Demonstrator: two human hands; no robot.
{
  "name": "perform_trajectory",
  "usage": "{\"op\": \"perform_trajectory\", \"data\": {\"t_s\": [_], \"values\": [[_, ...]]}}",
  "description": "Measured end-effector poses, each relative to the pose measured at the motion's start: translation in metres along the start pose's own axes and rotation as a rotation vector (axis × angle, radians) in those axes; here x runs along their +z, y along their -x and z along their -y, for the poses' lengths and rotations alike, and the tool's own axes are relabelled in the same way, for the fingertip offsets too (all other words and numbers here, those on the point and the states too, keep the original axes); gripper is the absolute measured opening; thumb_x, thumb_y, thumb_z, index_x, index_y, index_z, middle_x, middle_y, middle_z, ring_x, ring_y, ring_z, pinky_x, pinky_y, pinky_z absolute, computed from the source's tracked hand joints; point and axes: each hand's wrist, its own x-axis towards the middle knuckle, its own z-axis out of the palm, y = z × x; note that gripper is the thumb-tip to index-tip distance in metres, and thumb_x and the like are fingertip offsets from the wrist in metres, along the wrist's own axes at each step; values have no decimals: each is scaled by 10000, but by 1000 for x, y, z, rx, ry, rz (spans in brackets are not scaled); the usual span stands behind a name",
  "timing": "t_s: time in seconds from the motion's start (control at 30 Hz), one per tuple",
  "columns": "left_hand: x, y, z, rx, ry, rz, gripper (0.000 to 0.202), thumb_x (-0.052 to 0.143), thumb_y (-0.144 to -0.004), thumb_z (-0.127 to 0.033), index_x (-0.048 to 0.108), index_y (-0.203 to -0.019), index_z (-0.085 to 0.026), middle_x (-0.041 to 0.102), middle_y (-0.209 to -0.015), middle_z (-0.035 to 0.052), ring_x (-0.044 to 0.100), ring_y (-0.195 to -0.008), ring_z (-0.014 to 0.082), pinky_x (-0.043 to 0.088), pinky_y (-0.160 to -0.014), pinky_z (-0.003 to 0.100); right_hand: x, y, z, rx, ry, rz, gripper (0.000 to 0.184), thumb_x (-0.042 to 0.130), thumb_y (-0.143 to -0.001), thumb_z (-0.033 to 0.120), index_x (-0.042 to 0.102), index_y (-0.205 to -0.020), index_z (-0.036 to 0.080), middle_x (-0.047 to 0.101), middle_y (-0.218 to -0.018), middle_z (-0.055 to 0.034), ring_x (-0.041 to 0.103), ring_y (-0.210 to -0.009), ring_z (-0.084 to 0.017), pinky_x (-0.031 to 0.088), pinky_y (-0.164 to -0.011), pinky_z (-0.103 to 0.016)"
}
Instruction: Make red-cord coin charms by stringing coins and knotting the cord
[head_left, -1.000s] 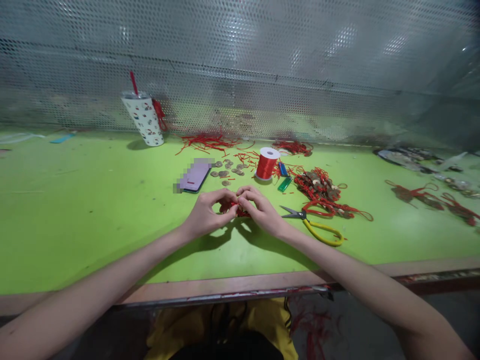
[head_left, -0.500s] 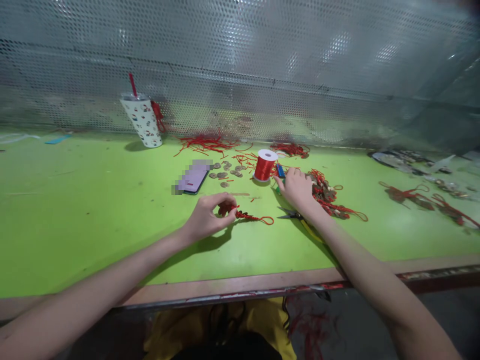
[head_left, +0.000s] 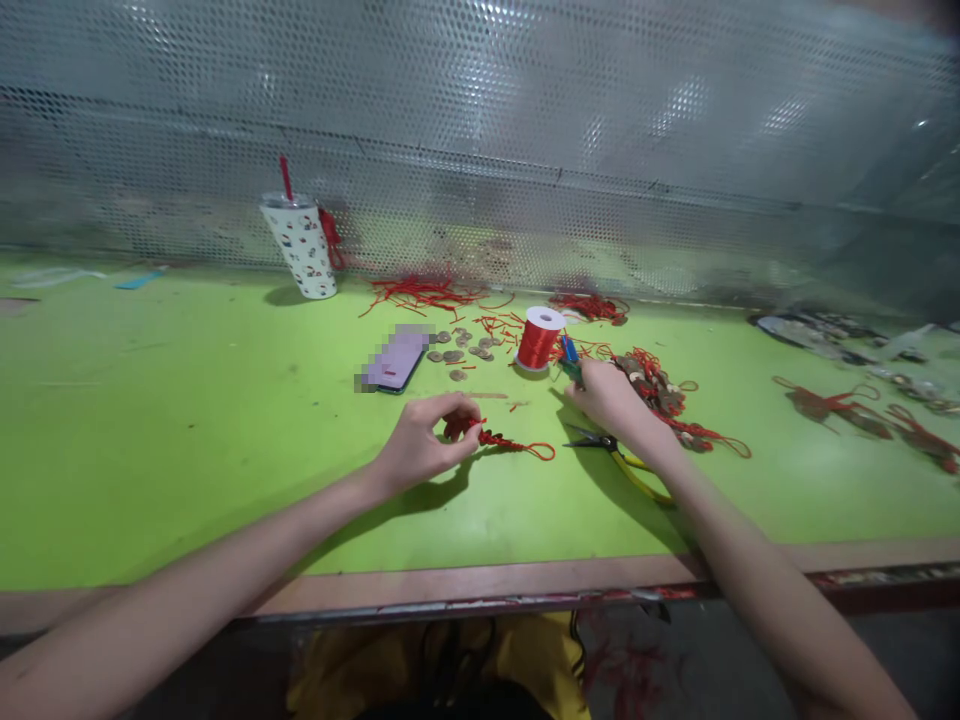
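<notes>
My left hand [head_left: 422, 448] is closed in a pinch on a red knotted cord [head_left: 510, 443] that trails to the right across the green table [head_left: 187, 420]. Further right, my right hand [head_left: 609, 398] is curled over a small green lighter [head_left: 571, 369] beside a blue one [head_left: 568, 348], just right of the red thread spool [head_left: 537, 338]. Its fingertips close on the green lighter. Yellow-handled scissors [head_left: 626, 462] lie partly under my right wrist.
A pile of red-corded coin charms [head_left: 660, 390] lies right of my right hand. Loose coins [head_left: 457, 350] and a phone [head_left: 396, 362] sit behind my left hand. A patterned cup [head_left: 304, 250] stands by the perforated metal wall. More charms [head_left: 862, 412] lie far right.
My right hand let go of the red cord and reached right and back to the lighters by the spool. My left hand kept its pinch on the cord.
</notes>
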Motion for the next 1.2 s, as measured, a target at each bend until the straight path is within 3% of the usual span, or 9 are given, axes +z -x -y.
{"op": "perform_trajectory", "data": {"t_s": [0.13,0.23,0.3,0.47,0.93,1.2], "values": [[0,1,-3,-19,7,2,50,632,-845,-156,662,-806,-145,669,-703,9,548,-590,96,465,-576,214,10,8,14,-251,-346,-162,167,480,-974,177,599,-1080,127,721,-922,-145,658,-760,-236,429,-660,-292],[0,2,-3,-20,-8,-38,36,636,-840,-151,669,-825,-146,676,-699,7,560,-587,98,475,-578,213,27,18,30,-466,-625,-183,163,467,-997,271,563,-1080,169,683,-872,-82,606,-711,-203,441,-664,-296],[0,2,-2,-14,-16,-62,34,640,-838,-154,673,-836,-146,679,-691,7,570,-583,101,484,-576,214,36,24,39,-533,-712,-184,196,468,-1007,363,554,-996,187,657,-882,-72,594,-753,-205,452,-699,-313],[0,1,-1,14,-30,-108,30,652,-821,-137,675,-840,-141,693,-702,9,583,-571,96,498,-567,206,44,33,51,-521,-771,-179,302,447,-1009,480,482,-869,214,587,-832,-37,546,-750,-197,431,-716,-326],[-1,2,-4,78,-51,-190,40,673,-828,-122,692,-842,-154,712,-724,9,629,-601,107,519,-575,210,47,33,53,-439,-813,-176,279,376,-978,459,399,-822,230,504,-764,-14,473,-691,-188,372,-654,-320],[1,2,-1,72,-48,-158,28,673,-824,-129,685,-842,-147,676,-691,-3,606,-586,98,506,-567,202,51,39,60,-618,-681,-305,197,456,-946,384,419,-832,227,561,-802,-54,478,-711,-196,393,-659,-324]]}}
